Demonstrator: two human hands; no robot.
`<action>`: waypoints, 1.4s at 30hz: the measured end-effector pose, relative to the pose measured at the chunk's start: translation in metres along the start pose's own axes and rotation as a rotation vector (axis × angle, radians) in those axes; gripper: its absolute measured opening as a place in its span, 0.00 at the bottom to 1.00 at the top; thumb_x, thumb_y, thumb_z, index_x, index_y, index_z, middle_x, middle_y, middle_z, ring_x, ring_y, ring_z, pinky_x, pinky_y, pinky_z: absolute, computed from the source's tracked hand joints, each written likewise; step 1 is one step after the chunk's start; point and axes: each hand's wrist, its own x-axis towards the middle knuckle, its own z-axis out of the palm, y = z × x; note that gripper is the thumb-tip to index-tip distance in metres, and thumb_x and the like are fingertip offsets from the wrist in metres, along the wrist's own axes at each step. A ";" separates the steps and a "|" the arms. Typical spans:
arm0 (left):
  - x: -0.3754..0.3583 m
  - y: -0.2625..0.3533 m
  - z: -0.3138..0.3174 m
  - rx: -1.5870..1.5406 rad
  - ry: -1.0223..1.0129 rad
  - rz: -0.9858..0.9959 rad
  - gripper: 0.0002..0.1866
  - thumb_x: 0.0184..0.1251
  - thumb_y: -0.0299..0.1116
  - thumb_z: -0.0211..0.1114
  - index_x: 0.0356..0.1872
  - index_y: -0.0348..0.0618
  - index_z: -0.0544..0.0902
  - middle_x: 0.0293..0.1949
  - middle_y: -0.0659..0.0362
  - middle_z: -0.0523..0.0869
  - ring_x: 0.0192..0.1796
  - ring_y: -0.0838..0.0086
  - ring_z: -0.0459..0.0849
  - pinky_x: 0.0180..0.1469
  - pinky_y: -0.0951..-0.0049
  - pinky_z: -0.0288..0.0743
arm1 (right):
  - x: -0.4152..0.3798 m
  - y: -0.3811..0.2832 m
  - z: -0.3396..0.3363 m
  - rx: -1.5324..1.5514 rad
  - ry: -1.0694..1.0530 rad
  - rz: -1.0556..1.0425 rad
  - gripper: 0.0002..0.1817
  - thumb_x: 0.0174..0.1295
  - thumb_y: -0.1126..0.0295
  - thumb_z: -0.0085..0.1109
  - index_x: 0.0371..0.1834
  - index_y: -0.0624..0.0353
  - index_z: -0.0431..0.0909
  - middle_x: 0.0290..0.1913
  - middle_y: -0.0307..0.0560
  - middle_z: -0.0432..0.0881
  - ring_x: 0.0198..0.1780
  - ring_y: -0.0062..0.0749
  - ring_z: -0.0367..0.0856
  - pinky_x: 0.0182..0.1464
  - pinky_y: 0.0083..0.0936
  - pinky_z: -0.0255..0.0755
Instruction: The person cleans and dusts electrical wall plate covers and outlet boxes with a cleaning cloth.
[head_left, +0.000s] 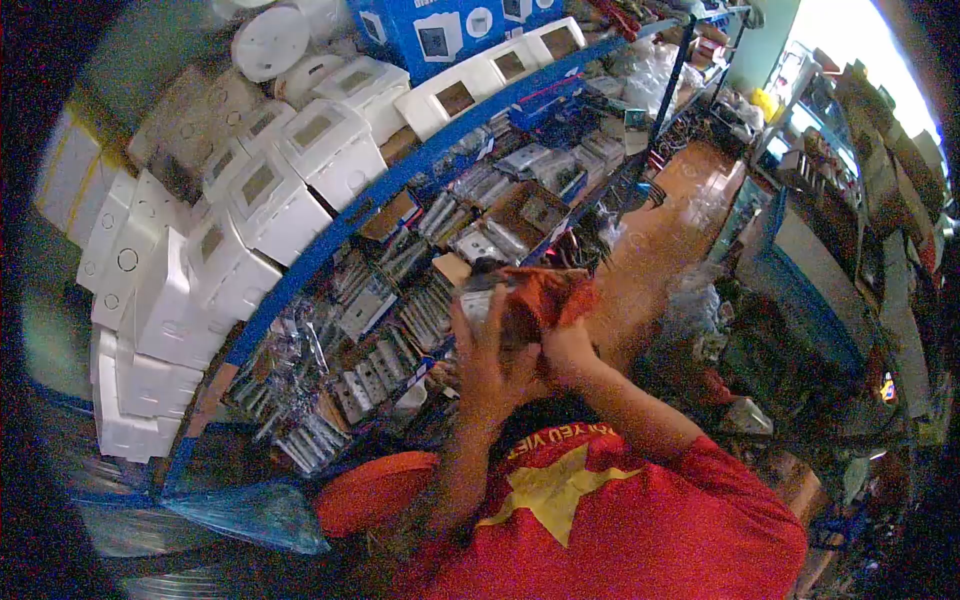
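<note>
In the head view, my left hand (482, 370) is closed around a dark object (517, 322) with a pale, shiny patch near its left end. Its exact kind is hard to make out. My right hand (568, 352) grips a crumpled orange-red cloth (562, 293) that lies over the object's top and right side. Both hands are close together in front of my red shirt (640, 510). Just beyond them is a shelf of packaged switch and socket plates (420, 315), several in clear plastic.
A blue metal shelf frame (300, 250) runs diagonally, with white plastic boxes (270, 200) stacked above it. A blue printed carton (440, 35) stands at the back. An orange-brown floor (665, 235) stretches away between shelves. Cardboard boxes (880, 180) line the right side.
</note>
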 end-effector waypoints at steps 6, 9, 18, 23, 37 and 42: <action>0.002 -0.033 0.032 -2.065 -0.114 -0.264 0.33 0.63 0.46 0.52 0.67 0.49 0.52 0.51 0.53 0.71 0.48 0.63 0.71 0.45 0.61 0.73 | -0.020 -0.006 0.024 0.120 -0.333 0.050 0.23 0.64 0.60 0.42 0.60 0.57 0.63 0.51 0.50 0.71 0.55 0.38 0.67 0.59 0.31 0.59; -0.048 -0.071 0.081 -2.115 0.190 -0.430 0.36 0.62 0.52 0.49 0.68 0.50 0.50 0.56 0.50 0.63 0.55 0.64 0.64 0.48 0.62 0.71 | -0.004 -0.074 0.023 -0.294 -0.307 -0.329 0.23 0.65 0.62 0.42 0.61 0.58 0.61 0.55 0.50 0.70 0.56 0.35 0.68 0.59 0.29 0.60; 0.008 -0.012 0.000 -2.026 0.161 -0.433 0.37 0.60 0.56 0.50 0.68 0.53 0.51 0.64 0.46 0.52 0.65 0.58 0.53 0.57 0.56 0.62 | -0.041 -0.073 0.030 -0.598 -0.534 -0.611 0.26 0.61 0.59 0.42 0.62 0.56 0.59 0.61 0.54 0.64 0.61 0.44 0.64 0.63 0.35 0.56; 0.020 0.009 -0.010 -2.045 0.111 -0.315 0.37 0.59 0.56 0.51 0.67 0.55 0.52 0.67 0.45 0.48 0.68 0.55 0.48 0.61 0.52 0.57 | -0.054 -0.086 0.011 -0.601 -0.633 -0.626 0.29 0.58 0.57 0.45 0.63 0.52 0.59 0.62 0.52 0.63 0.63 0.39 0.61 0.66 0.34 0.51; 0.004 -0.032 0.006 -1.931 0.168 -0.387 0.28 0.64 0.54 0.43 0.58 0.45 0.65 0.56 0.48 0.69 0.58 0.57 0.68 0.57 0.56 0.65 | -0.049 -0.066 -0.005 -0.025 -0.680 -0.434 0.36 0.51 0.56 0.58 0.62 0.55 0.55 0.59 0.47 0.63 0.60 0.37 0.60 0.62 0.33 0.51; 0.015 -0.028 0.033 -1.530 0.381 -0.640 0.21 0.64 0.42 0.46 0.55 0.45 0.66 0.51 0.54 0.74 0.52 0.63 0.73 0.56 0.62 0.66 | -0.010 -0.033 -0.021 -0.171 -0.273 -0.453 0.29 0.53 0.59 0.56 0.57 0.54 0.62 0.48 0.47 0.71 0.50 0.33 0.68 0.50 0.29 0.62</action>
